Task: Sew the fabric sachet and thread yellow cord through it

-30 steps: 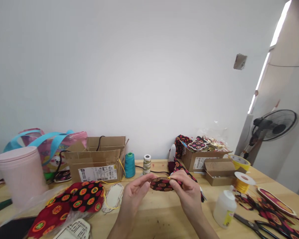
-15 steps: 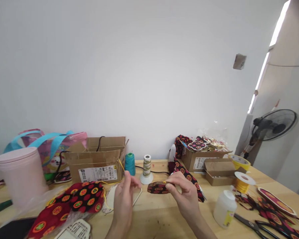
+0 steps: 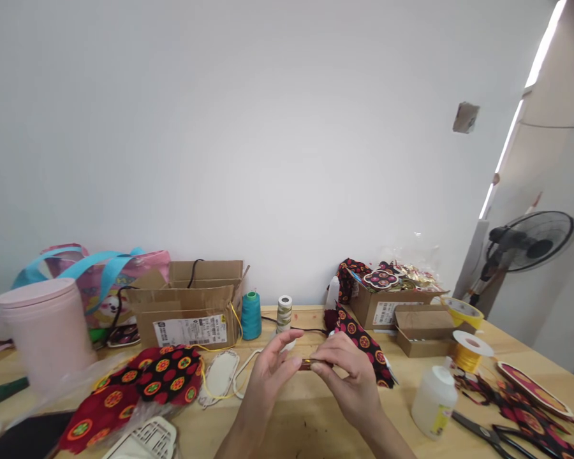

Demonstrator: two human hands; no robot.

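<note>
Between my two hands is a small flat piece covered in dark patterned fabric (image 3: 308,364), turned nearly edge-on, with a bit of yellow at its top edge. My right hand (image 3: 349,376) pinches its right end between thumb and fingers. The thumb of my left hand (image 3: 268,376) presses at the left end, while the index finger is stretched out above; its other fingers are largely hidden. Behind the hands stands a cone of pale and olive thread (image 3: 284,313), partly covered by the left hand. Beside the left hand lies a pale flat cut-out panel (image 3: 220,377) with yellow cord across it.
Red and black patterned fabric (image 3: 167,377) lies left, before an open cardboard box (image 3: 146,312) and a teal thread cone (image 3: 251,317). To the right are a white glue bottle (image 3: 433,405), scissors (image 3: 488,435), a yellow cord spool (image 3: 469,354) and a small open box (image 3: 423,344).
My left hand has moved right, bringing its thumb to the fabric-covered piece. The piece has turned from showing its patterned face to nearly edge-on in my right hand.
</note>
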